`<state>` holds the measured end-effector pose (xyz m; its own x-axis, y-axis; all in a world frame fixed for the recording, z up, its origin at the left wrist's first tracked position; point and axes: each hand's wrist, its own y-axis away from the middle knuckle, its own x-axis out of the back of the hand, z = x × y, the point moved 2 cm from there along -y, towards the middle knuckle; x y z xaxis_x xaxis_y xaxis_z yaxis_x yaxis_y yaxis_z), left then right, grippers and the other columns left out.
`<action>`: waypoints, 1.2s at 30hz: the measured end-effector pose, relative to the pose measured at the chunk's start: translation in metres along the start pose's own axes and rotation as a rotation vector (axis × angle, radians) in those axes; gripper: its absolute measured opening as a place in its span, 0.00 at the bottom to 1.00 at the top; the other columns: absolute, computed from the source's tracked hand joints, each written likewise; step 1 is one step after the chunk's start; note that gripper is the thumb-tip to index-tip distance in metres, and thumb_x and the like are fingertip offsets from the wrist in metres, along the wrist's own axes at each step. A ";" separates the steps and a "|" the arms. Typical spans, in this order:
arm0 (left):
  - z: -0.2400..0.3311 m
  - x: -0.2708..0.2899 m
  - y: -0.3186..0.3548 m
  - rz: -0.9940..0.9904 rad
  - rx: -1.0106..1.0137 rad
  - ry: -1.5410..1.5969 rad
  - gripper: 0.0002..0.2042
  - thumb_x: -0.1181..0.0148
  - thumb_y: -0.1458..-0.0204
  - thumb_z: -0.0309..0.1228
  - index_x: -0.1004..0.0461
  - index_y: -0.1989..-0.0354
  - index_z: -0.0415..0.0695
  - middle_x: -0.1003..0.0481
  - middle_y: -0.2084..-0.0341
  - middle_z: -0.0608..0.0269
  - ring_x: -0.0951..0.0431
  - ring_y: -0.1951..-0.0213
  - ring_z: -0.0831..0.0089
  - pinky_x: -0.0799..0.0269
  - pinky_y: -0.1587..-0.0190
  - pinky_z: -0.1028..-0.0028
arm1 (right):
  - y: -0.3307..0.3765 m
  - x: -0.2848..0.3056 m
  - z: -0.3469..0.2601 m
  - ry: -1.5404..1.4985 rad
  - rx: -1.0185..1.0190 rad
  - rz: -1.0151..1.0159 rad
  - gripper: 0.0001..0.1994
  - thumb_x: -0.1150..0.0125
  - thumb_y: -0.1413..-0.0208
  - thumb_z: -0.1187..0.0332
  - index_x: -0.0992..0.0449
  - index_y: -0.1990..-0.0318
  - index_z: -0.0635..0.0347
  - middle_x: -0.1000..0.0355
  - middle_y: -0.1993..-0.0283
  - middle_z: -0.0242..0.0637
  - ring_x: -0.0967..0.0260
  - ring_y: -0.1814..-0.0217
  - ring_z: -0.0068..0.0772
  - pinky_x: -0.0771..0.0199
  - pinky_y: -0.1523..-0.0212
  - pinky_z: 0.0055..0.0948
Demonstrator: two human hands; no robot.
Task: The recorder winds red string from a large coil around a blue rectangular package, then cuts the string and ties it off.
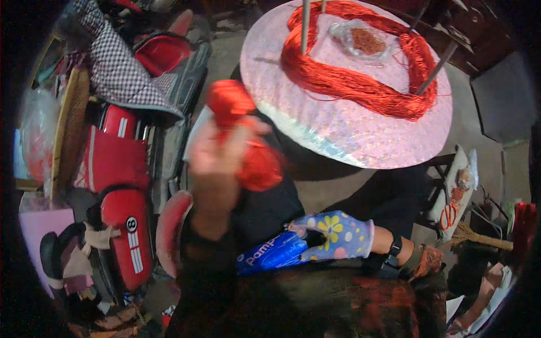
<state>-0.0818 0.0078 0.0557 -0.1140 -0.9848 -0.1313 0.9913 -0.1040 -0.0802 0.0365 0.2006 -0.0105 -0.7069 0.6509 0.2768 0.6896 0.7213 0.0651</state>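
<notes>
Raised toward the round glittery board (360, 135) carrying a red thread skein (360, 79), a red thread ball (248, 141) is gripped by the blurred left hand (217, 163), while the gloved right hand (338, 236) is pressed on a blue packet (270, 253), steadying it.

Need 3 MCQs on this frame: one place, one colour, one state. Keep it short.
1. Where does the red thread skein lie?
A. on the round pink disc
B. on the floor
C. on the red toy car

2. What colour is the package under the right hand?
A. green
B. blue
C. white

3. How is the left hand?
A. flat and bare of anything
B. raised, its grip closed on a red thread ball
C. resting on the disc

Answers: 1 A, the skein loops round rods on the disc; 2 B, the gloved right hand rests on a blue package; 3 B, fingers wrap the ball.
</notes>
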 end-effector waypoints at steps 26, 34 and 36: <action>-0.204 0.332 -0.071 0.350 0.194 -0.533 0.24 0.42 0.43 0.35 0.36 0.42 0.33 0.29 0.52 0.56 0.28 0.51 0.70 0.33 0.48 0.72 | 0.003 -0.019 0.022 -0.116 0.021 0.084 0.31 0.36 0.49 0.52 0.34 0.43 0.62 0.26 0.58 0.44 0.27 0.57 0.46 0.27 0.56 0.36; -0.052 0.151 -0.070 0.225 0.172 -0.038 0.23 0.45 0.41 0.40 0.34 0.42 0.39 0.27 0.53 0.61 0.28 0.56 0.74 0.32 0.52 0.74 | 0.003 -0.022 0.027 -0.081 0.023 0.095 0.32 0.37 0.49 0.50 0.35 0.42 0.61 0.25 0.58 0.42 0.26 0.58 0.47 0.27 0.58 0.38; -0.022 0.109 -0.065 0.109 0.109 0.019 0.21 0.46 0.40 0.38 0.34 0.42 0.39 0.27 0.55 0.60 0.27 0.57 0.74 0.31 0.54 0.75 | 0.002 -0.023 0.027 -0.081 0.046 0.092 0.32 0.37 0.49 0.49 0.35 0.41 0.61 0.25 0.59 0.42 0.26 0.58 0.47 0.27 0.58 0.38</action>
<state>-0.1600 -0.0896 0.0249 -0.0056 -0.9883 -0.1526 0.9990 -0.0123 0.0431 0.0496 0.1936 -0.0423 -0.6525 0.7305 0.2015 0.7456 0.6664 -0.0018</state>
